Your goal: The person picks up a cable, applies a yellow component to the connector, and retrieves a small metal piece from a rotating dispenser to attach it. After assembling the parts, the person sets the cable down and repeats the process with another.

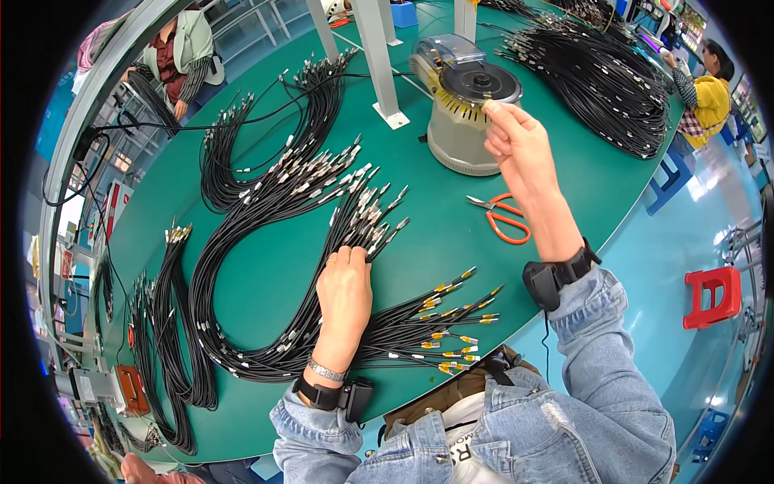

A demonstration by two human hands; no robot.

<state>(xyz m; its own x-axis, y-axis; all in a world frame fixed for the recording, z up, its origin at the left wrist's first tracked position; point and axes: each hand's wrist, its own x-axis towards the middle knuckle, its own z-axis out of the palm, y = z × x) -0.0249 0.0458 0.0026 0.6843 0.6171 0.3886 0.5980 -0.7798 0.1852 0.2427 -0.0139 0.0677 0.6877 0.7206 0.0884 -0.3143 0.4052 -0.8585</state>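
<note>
My left hand, fingers curled and closed, grips a black cable in the bundle near its silver-tipped ends. The fingers hide exactly which cable is held. My right hand is raised at the rim of a round grey tape dispenser with a black disc on top. Short yellow tape strips stick out along its rim. Thumb and forefinger pinch at the end of this row, on what looks like a small strip of yellow tape. By my left wrist, cable ends with yellow tags fan out to the right.
Orange-handled scissors lie below the dispenser on the green table. More black cable bundles lie at the far left, near left and far right. A metal post stands behind. Two people work across the table; a red stool stands at right.
</note>
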